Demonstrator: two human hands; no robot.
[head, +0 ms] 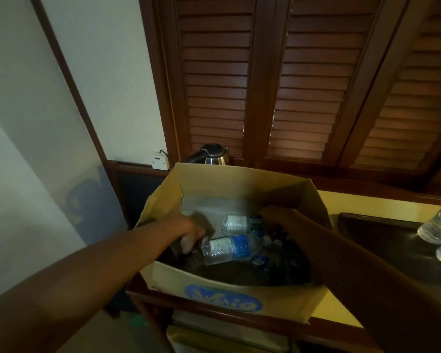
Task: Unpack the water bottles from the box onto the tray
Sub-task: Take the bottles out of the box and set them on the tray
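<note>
An open cardboard box stands on the counter with several water bottles lying in it. Both my hands reach down inside. My left hand grips the ridged base of a blue-labelled bottle, which lies tilted across the others. My right hand closes over the neck end of a green-labelled bottle further back; its fingers are in shadow. To the right of the box lies the dark tray, with two bottles on it at the frame's right edge.
A black and steel kettle stands behind the box by a white wall socket. Brown louvred shutters fill the back. The yellow countertop runs right behind the tray. A wooden edge borders the counter's front.
</note>
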